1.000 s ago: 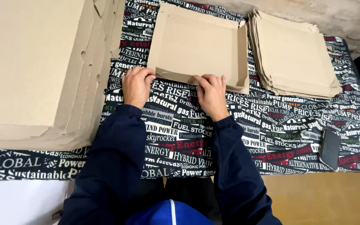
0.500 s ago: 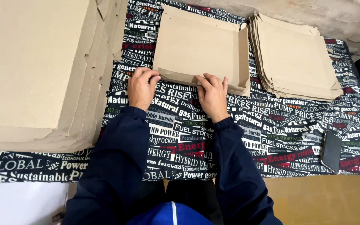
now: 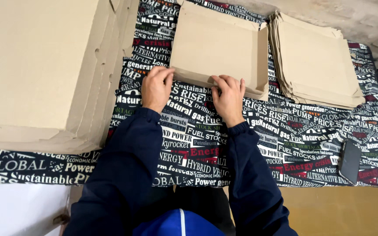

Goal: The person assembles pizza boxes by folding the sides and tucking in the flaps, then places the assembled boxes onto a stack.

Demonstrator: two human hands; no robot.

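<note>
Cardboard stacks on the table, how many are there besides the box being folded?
2: a big stack of flat cardboard at far left, a smaller stack right of the box.

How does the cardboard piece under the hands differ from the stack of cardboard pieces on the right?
The brown cardboard tray under the hands is a single piece with raised side walls; the stack of flat brown cardboard sheets is many pieces lying flat. The left hand and right hand press on the tray's near edge; nothing touches the stack. The tray sits mid-table; the stack lies to its right. Both are plain brown cardboard on the printed tablecloth.
</note>
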